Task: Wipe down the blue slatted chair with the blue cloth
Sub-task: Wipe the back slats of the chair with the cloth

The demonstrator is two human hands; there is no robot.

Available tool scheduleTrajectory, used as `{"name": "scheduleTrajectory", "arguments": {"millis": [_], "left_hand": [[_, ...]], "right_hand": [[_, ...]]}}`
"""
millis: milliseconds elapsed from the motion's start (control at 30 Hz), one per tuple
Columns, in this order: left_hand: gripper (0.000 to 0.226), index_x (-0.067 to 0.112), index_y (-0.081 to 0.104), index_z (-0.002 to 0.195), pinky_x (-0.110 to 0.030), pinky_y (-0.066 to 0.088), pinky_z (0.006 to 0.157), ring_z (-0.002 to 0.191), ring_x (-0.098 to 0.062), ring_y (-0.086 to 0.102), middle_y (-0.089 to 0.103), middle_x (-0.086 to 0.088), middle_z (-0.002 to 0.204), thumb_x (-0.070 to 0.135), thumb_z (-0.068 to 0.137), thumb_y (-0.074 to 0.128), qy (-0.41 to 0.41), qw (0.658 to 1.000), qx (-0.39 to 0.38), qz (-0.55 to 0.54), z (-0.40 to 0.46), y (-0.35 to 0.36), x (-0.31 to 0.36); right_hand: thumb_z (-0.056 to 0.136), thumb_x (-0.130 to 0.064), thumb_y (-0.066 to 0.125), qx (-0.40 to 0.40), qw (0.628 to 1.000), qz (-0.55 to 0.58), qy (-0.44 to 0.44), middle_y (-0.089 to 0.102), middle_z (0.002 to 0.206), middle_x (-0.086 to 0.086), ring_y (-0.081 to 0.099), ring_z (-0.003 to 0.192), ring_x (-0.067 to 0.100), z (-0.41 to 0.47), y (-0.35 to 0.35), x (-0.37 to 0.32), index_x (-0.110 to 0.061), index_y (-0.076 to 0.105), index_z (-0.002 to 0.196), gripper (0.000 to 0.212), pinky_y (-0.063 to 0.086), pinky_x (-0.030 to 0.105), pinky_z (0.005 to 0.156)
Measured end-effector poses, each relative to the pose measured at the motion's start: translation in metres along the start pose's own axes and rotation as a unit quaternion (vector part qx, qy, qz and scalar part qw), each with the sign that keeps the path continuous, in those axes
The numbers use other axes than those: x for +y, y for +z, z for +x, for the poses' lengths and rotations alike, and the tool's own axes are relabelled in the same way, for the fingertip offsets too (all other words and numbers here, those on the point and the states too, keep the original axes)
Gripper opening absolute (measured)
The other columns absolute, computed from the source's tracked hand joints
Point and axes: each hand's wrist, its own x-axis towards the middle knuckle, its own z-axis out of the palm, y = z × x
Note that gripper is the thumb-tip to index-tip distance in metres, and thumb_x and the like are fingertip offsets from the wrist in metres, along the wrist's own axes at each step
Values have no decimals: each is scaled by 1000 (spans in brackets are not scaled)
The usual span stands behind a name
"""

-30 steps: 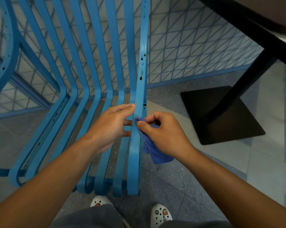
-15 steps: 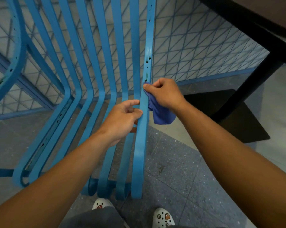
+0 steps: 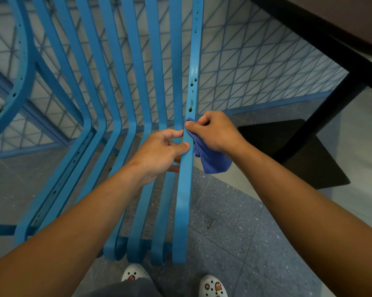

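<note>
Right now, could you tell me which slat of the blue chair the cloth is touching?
The rightmost slat, the outer one with dark holes; the right hand pinches the blue cloth against it.

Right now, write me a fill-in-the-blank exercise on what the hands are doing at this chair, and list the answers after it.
1. The right hand pinches the blue ____ against the slat.
2. The left hand grips the ____ slat of the chair.
3. The loose end of the cloth hangs on the ____ side of that slat.
4. The black table base rests on the ____.

Missing words: cloth; rightmost; right; floor
</note>
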Motion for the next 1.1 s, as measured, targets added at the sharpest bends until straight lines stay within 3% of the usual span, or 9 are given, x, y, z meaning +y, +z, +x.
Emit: {"name": "scheduleTrajectory", "arguments": {"millis": [100,200,300,500,600,700,900,1000,1100], "left_hand": [[45,17,54,139,-22,53,51,66,-12,71,75,-9,93,12,96,68,-4,1000,-18,1,0,-3,3],[39,18,55,134,-23,53,50,61,-10,71,77,0,77,11,97,67,-9,999,-38,-4,0,-5,6],[41,17,55,134,-23,55,53,65,-12,71,77,-1,82,13,96,68,-12,999,-46,7,3,-8,8],[41,18,55,134,-21,54,52,61,-7,70,76,2,78,15,96,69,-2,999,-32,31,1,-6,7],[44,18,55,138,-20,53,51,60,-3,69,73,-4,89,16,96,69,9,999,-16,34,0,-4,5],[44,18,55,139,-18,51,48,57,-1,68,71,-3,85,15,97,68,13,1000,-11,10,-2,-1,2],[40,20,57,136,-19,52,49,58,-1,69,73,10,65,17,97,67,4,1000,-21,-6,-3,-1,-1],[40,20,57,135,-22,55,52,63,-5,71,73,11,66,18,97,67,0,1000,-27,-9,-3,-3,0],[39,22,56,135,-23,55,54,65,-7,73,74,9,69,20,97,67,-2,1000,-28,-6,-3,-4,0]], "right_hand": [[91,-38,71,17,1000,-5,5,46,55,6,39,45,11,21,2,-2,-15,54,58,44,34,19,44],[90,-39,71,33,999,-5,15,47,56,5,43,47,11,45,-1,-4,-15,53,58,44,36,19,45],[90,-40,71,44,999,-22,15,43,44,-5,37,36,5,57,-4,-8,-18,48,51,50,30,17,40],[94,-38,67,33,999,-4,2,52,58,10,51,51,10,33,3,2,-8,63,66,41,42,24,53],[95,-37,67,13,1000,-7,3,54,57,9,48,45,2,9,5,8,-7,63,67,41,37,13,46],[94,-38,67,-2,1000,-13,13,63,58,2,50,43,-2,-1,3,8,-11,65,65,40,35,8,42],[92,-40,70,21,999,-15,33,64,59,10,55,49,11,38,0,-4,2,71,72,46,48,28,53],[91,-41,70,41,998,-31,44,51,51,2,45,45,11,64,-6,-14,-12,56,57,46,38,27,49],[90,-42,70,53,996,-51,48,45,52,0,42,48,15,80,-9,-19,-17,49,54,49,35,28,53]]}}
